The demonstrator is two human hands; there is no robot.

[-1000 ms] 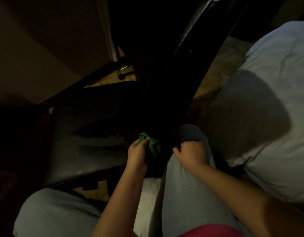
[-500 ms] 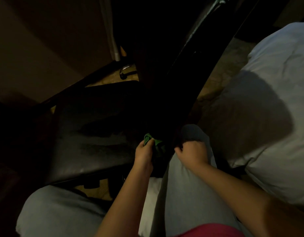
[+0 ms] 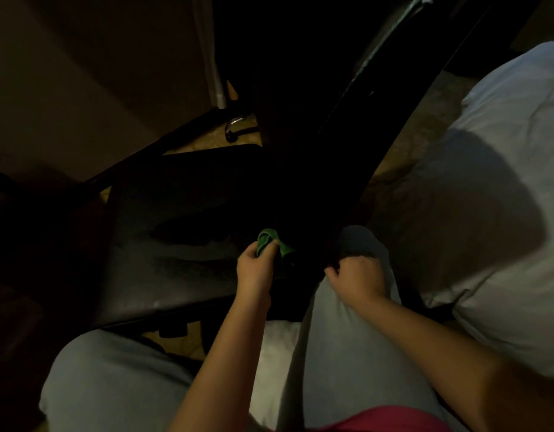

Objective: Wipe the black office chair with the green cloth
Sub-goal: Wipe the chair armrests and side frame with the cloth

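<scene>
The bunched green cloth (image 3: 271, 244), pinched in the left hand (image 3: 255, 271), presses on the black padded office chair (image 3: 176, 244) at the seat's 3 o'clock edge, by the backrest. At the cloth's 3 o'clock the right hand (image 3: 355, 275) is curled; I cannot tell whether it holds anything. Wiping looks under way; the next move calls for drawing the cloth along that crease.

Bunched green cloth (image 3: 271, 244) at the seat-back crease of the black office chair (image 3: 176, 244)

chair (image 3: 182, 244) backrest: cut off at top | green cloth (image 3: 266, 238): half hidden by left hand (image 3: 253, 269)
</scene>
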